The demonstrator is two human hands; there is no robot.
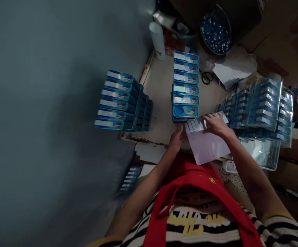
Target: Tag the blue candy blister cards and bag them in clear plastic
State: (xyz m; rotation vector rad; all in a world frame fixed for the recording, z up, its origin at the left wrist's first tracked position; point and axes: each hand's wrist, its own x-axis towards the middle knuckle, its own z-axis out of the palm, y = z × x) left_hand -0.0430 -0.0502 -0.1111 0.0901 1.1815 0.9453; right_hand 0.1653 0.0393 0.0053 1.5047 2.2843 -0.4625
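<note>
My left hand (176,139) is at the table's near edge, its fingers curled on the left corner of a white sheet (207,147) that carries a row of small white strips (197,124). My right hand (216,124) lies on top of that row, fingers bent and pressing on the strips. Just beyond the hands stands a column of blue printed boxes (185,87), the nearest one showing a round window. Both arms reach out over a red apron and a striped shirt.
Another stack of blue boxes (123,101) stands at the left by the grey wall. More wrapped blue packs (261,106) pile up on the right. Scissors (207,77), a white cup (158,41) and a bowl of blue bits (216,31) sit at the back.
</note>
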